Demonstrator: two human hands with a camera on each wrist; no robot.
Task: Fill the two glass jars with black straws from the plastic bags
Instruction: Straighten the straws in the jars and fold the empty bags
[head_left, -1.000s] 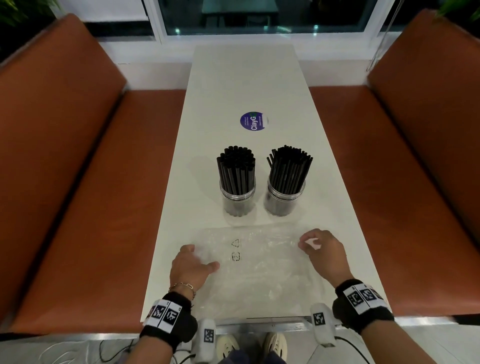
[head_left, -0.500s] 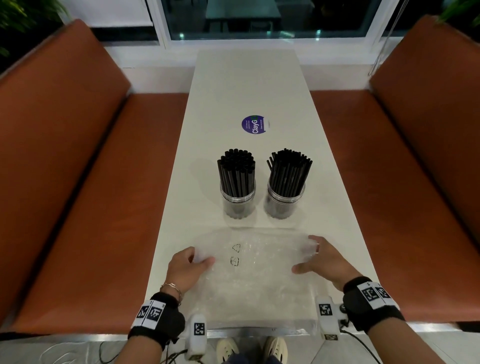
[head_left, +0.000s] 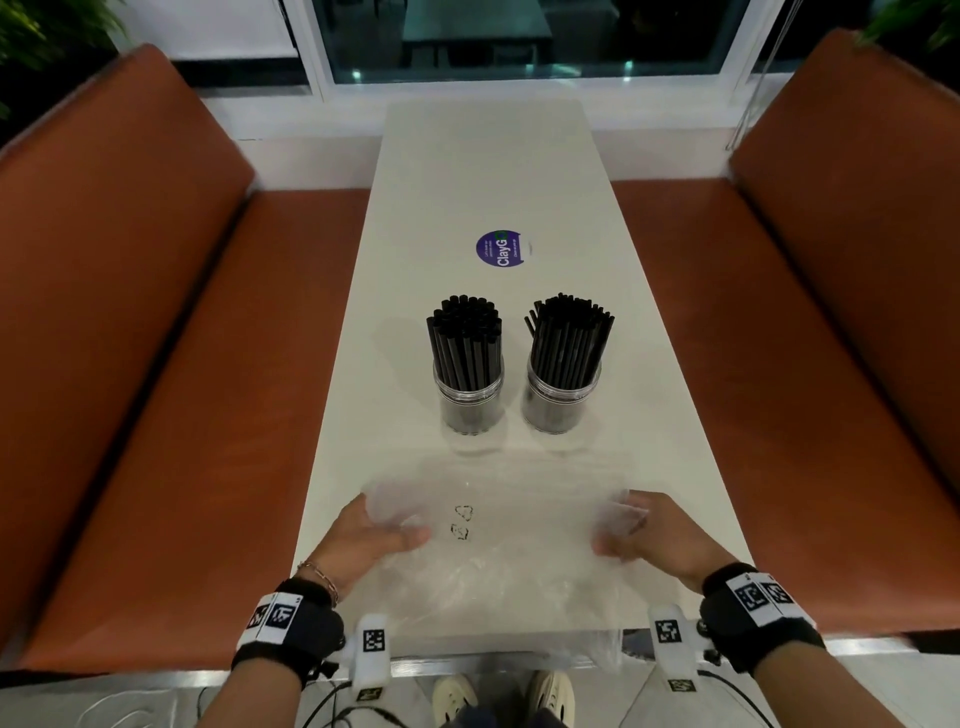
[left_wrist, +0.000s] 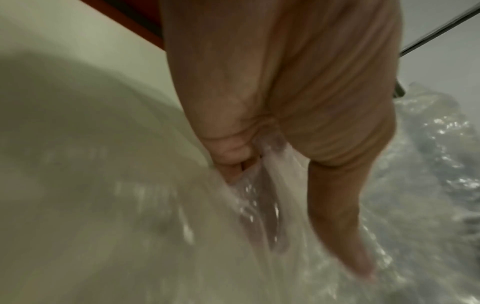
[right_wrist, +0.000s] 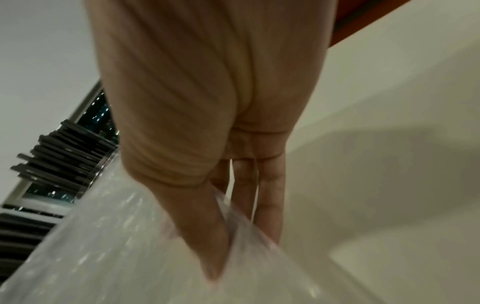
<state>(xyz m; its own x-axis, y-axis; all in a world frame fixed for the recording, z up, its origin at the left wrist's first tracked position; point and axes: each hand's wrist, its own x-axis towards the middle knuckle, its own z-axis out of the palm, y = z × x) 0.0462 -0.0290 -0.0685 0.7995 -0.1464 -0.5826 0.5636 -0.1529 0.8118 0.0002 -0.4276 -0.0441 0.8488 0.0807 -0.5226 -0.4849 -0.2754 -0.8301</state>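
Two glass jars stand side by side mid-table, the left jar (head_left: 469, 400) and the right jar (head_left: 560, 397), each packed with upright black straws (head_left: 466, 338). The straws also show at the left edge of the right wrist view (right_wrist: 62, 152). An empty clear plastic bag (head_left: 498, 551) lies flat on the near end of the table. My left hand (head_left: 387, 525) pinches the bag's left edge (left_wrist: 259, 185) between thumb and fingers. My right hand (head_left: 621, 525) pinches its right edge (right_wrist: 233, 236) the same way, the plastic lifting there.
The long white table (head_left: 493, 171) runs away from me, with a round purple sticker (head_left: 500, 248) beyond the jars. Orange bench seats (head_left: 182, 415) flank both sides. A window lies past the far end. The bag's near edge hangs over the table's front edge (head_left: 597, 654).
Both hands have closed on the bag's side edges, going from resting on the plastic to pinching it. The edges now lift slightly off the table. The jars have not moved.
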